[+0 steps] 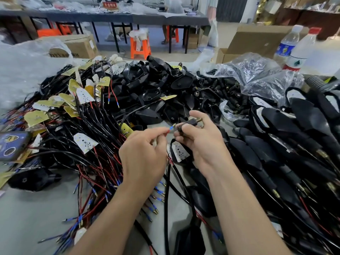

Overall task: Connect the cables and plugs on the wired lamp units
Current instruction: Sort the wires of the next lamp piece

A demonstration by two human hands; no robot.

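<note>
We pinch one blue-tipped wire (170,128) in our left hand (145,151), its tip just beside the one black plug (190,123) that our right hand (202,144) grips, both above the gray table (36,214). Two stand far right: a blue-labelled bottle (287,45) and a green-labelled bottle (301,52).

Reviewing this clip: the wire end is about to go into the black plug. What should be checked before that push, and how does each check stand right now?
1. Left hand pinches the blue-sleeved wire end: ok.
2. Right hand grips the black plug: ok.
3. Wire end points at the plug, close beside it: ok.
4. Wire end seated inside the plug: not ok, the blue sleeve is fully outside.
5. Plug opening unobstructed: cannot tell, fingers hide it.
6. Trailing wire free of the wire pile: cannot tell, it runs behind the left hand.
</note>
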